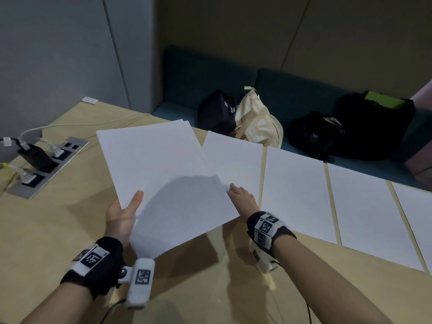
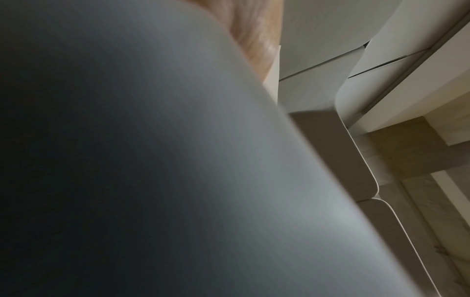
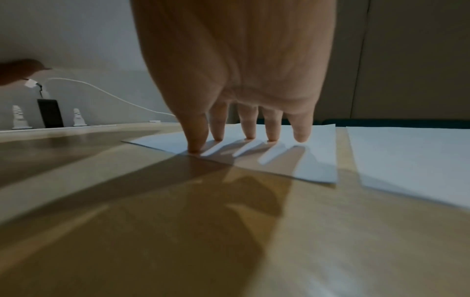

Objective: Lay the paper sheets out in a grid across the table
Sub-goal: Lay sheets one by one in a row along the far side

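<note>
My left hand [image 1: 124, 216] grips a stack of white paper sheets [image 1: 163, 169] above the table, thumb on top and fingers hidden underneath. In the left wrist view the stack's grey underside [image 2: 152, 160] fills most of the picture. My right hand [image 1: 240, 195] reaches out with straight fingers [image 3: 272, 128] whose tips press on a single sheet [image 1: 236, 157] [image 3: 318, 160] lying on the wooden table [image 1: 210, 277]. That sheet lies partly under the held stack. To its right, more sheets [image 1: 294, 195] [image 1: 369, 216] lie side by side along the far edge.
A socket panel with chargers and white cables [image 1: 46, 164] sits in the table at the left. Beyond the far edge, a teal bench holds a black case [image 1: 217, 113], a cream bag [image 1: 257, 122] and black backpacks [image 1: 327, 136].
</note>
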The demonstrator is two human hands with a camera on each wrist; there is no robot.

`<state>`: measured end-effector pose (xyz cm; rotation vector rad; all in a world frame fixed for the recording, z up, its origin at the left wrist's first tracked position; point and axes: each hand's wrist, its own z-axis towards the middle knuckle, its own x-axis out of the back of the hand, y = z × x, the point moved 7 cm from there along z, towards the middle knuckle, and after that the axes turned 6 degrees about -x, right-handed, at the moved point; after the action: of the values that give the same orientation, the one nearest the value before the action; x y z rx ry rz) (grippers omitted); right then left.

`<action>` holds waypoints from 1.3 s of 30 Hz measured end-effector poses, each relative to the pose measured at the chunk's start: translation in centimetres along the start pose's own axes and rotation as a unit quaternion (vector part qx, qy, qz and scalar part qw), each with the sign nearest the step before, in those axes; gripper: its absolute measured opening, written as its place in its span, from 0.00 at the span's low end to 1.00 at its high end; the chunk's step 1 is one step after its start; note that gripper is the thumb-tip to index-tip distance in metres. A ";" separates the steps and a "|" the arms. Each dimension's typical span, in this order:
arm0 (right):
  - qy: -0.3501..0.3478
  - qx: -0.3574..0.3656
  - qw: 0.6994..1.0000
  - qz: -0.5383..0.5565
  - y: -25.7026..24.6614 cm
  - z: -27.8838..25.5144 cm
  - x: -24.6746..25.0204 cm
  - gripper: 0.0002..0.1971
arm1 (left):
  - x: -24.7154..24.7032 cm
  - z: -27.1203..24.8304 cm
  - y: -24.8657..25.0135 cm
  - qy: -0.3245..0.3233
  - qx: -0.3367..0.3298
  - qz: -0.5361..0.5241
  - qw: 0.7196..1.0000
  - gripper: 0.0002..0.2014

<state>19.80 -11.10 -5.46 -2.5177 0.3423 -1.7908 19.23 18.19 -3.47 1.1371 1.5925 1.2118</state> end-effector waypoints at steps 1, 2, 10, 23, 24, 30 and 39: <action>-0.001 -0.012 1.000 0.017 -0.2 0.1 0.0 0.20 | 0.0 -0.1 0.0 0.000 0.000 0.001 1.000 0.17; -0.007 -0.024 0.999 0.037 -0.4 0.1 0.1 0.19 | 0.0 -0.2 0.0 0.000 -0.001 0.002 1.000 0.17; -0.017 -0.049 0.994 0.094 -1.2 0.1 0.5 0.19 | 0.2 -0.4 0.0 -0.001 -0.003 -0.014 1.000 0.16; -0.014 -0.051 0.994 0.091 -0.9 0.1 0.5 0.20 | 0.2 -0.7 -0.4 -0.003 0.008 -0.017 1.000 0.16; -0.017 -0.052 0.994 0.091 -0.8 0.2 0.4 0.20 | 0.2 -0.7 -0.4 -0.004 0.007 -0.018 1.000 0.16; -0.003 -0.048 0.995 0.091 -0.8 0.1 0.7 0.20 | 0.2 -0.8 -0.5 -0.003 0.010 -0.010 1.000 0.17; 0.014 -0.049 0.899 0.435 -0.2 -2.4 3.8 0.17 | -0.5 -1.3 0.1 -0.022 -0.011 0.043 0.999 0.16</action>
<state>18.74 -11.39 -1.07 -1.8578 1.3238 -1.4249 18.15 17.41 -3.10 1.2206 1.5072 1.2474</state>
